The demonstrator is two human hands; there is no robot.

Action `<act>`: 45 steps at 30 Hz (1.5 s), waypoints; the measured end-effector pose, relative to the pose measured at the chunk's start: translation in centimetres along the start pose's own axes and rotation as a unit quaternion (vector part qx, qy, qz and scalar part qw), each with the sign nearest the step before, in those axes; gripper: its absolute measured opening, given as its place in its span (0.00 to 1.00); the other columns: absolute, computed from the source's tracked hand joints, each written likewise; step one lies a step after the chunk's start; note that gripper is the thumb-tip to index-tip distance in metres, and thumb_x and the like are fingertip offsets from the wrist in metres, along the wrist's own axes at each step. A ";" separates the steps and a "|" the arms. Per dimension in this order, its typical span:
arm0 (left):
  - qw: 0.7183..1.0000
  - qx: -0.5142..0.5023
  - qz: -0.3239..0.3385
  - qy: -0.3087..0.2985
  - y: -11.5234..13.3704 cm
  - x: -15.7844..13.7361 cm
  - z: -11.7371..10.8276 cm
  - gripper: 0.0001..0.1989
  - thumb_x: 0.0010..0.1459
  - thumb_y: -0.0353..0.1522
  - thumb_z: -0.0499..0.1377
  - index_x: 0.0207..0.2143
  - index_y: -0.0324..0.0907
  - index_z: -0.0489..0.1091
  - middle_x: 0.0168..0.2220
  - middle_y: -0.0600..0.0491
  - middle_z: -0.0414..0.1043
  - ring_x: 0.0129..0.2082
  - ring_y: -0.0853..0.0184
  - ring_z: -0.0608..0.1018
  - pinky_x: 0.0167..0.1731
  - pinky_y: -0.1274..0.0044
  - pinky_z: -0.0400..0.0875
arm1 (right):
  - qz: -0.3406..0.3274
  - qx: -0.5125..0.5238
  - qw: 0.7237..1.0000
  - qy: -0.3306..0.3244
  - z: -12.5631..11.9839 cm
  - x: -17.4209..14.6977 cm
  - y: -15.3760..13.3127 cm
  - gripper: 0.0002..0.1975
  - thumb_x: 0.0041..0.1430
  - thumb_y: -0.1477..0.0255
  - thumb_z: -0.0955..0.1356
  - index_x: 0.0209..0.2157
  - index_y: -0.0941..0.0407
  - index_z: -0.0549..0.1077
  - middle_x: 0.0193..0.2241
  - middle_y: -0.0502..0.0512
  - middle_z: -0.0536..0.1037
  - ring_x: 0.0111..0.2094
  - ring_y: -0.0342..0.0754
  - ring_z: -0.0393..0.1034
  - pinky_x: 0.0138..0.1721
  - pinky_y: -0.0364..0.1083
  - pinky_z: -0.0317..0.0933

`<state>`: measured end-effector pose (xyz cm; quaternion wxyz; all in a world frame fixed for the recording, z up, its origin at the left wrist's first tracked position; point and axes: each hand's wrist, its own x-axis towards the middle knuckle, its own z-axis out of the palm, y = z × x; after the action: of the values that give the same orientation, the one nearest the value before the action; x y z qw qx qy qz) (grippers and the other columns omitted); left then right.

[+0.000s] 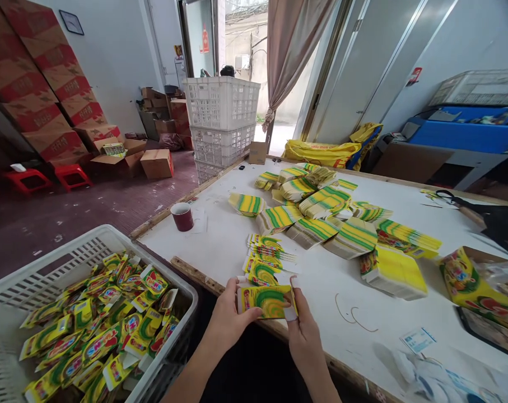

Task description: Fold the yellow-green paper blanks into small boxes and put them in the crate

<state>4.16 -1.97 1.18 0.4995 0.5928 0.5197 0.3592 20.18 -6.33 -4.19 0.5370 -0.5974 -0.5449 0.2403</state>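
Both hands are partly curled around one yellow-and-green printed carton (268,299), which sits between them, low over the near edge of the desk (220,238). On its left end, the left hand (232,313) has its thumb laid across the printed face and its fingers around the end; the right hand (302,319) pinches the right end, with fingertips at the upper corner and thumb lower down. Whether the carton is flat or opened out, I cannot tell.

Thin card like this probably creases easily, so light, even pressure from both sides seems best, with the left thumb steadying the face rather than pressing it in. Keeping the two ends level should stop the card from twisting, and the right fingertips would do well to work along the edge, not the middle.

Just beyond the hands lies an overlapping row of flat cartons (264,260), and farther off to their right are banded-looking carton bundles (327,201). Left of the hands, a white plastic crate (190,291) holds a heap of similar cartons (106,330); a dark red mug (183,218) stands beyond it on the desk.
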 end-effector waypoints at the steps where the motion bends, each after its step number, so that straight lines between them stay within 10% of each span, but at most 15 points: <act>1: 0.998 -0.062 0.001 -0.013 -0.1 0.2 -0.2 0.23 0.46 0.36 0.64 0.44 0.43 0.62 0.38 0.52 0.74 0.37 0.61 0.77 0.39 0.69 0.72 | -0.017 -0.003 1.000 -0.020 -0.1 -0.1 -0.3 0.30 0.66 0.69 0.59 0.67 0.52 0.47 0.66 0.57 0.57 0.65 0.55 0.51 0.62 0.58 0.54; 6: 0.975 -0.223 -0.022 -0.002 -0.4 0.6 -0.8 0.26 0.42 0.36 0.69 0.42 0.42 0.63 0.34 0.54 0.77 0.33 0.64 0.79 0.36 0.74 0.74 | -0.122 -0.040 0.986 -0.107 -0.1 -0.8 -1.1 0.31 0.67 0.75 0.55 0.67 0.45 0.39 0.70 0.49 0.34 0.68 0.53 0.38 0.64 0.55 0.48; 14: 0.954 -0.298 -0.037 -0.016 -0.3 0.5 -0.4 0.27 0.40 0.37 0.72 0.40 0.41 0.64 0.32 0.53 0.80 0.29 0.63 0.81 0.30 0.74 0.76 | -0.158 -0.002 0.968 -0.193 -3.3 1.6 -1.6 0.12 0.62 0.75 0.64 0.43 0.49 0.75 0.64 0.59 0.60 0.62 0.55 0.59 0.54 0.51 0.65; 23: 0.949 -0.310 -0.053 0.021 0.4 0.2 -0.5 0.25 0.38 0.37 0.72 0.37 0.40 0.67 0.28 0.55 0.78 0.27 0.66 0.79 0.28 0.76 0.76 | -0.155 -0.016 0.979 -0.133 -1.9 1.1 -1.7 0.13 0.61 0.76 0.64 0.47 0.52 0.68 0.60 0.65 0.64 0.58 0.54 0.65 0.51 0.50 0.67; 31: 0.952 -0.297 -0.065 0.040 -0.4 0.5 -0.7 0.26 0.36 0.38 0.73 0.36 0.41 0.66 0.25 0.55 0.77 0.24 0.67 0.78 0.26 0.76 0.75 | -0.104 0.013 0.967 -0.233 -3.3 2.6 -3.2 0.05 0.58 0.73 0.67 0.37 0.53 0.72 0.55 0.63 0.69 0.57 0.55 0.66 0.50 0.51 0.67; 35: 0.959 -0.278 -0.059 0.016 -0.5 0.7 -0.2 0.24 0.39 0.40 0.70 0.36 0.41 0.66 0.27 0.55 0.77 0.27 0.66 0.78 0.30 0.75 0.75 | -0.007 0.111 0.981 -0.162 -1.8 1.6 -3.2 0.17 0.55 0.72 0.68 0.47 0.50 0.64 0.56 0.60 0.69 0.54 0.53 0.69 0.48 0.51 0.70; 41: 0.998 0.057 -0.002 0.027 0.4 1.3 -6.1 0.16 0.46 0.42 0.62 0.34 0.42 0.69 0.29 0.55 0.72 0.30 0.62 0.75 0.35 0.71 0.71 | 0.015 0.021 0.991 -0.131 0.7 2.3 -1.8 0.33 0.52 0.69 0.68 0.58 0.53 0.53 0.54 0.62 0.71 0.53 0.54 0.70 0.52 0.55 0.66; 45: 0.877 0.429 0.008 0.217 0.4 1.0 -13.6 0.16 0.51 0.42 0.53 0.30 0.40 0.75 0.36 0.44 0.68 0.40 0.51 0.73 0.45 0.61 0.67 | 0.008 -0.145 0.987 -0.071 0.7 4.5 1.5 0.19 0.52 0.74 0.65 0.47 0.56 0.67 0.44 0.63 0.77 0.47 0.58 0.72 0.50 0.59 0.65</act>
<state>-8.38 2.00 4.79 0.0685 0.6605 0.7131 0.2248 21.46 -1.68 -4.38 0.4024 -0.6545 -0.6065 0.2046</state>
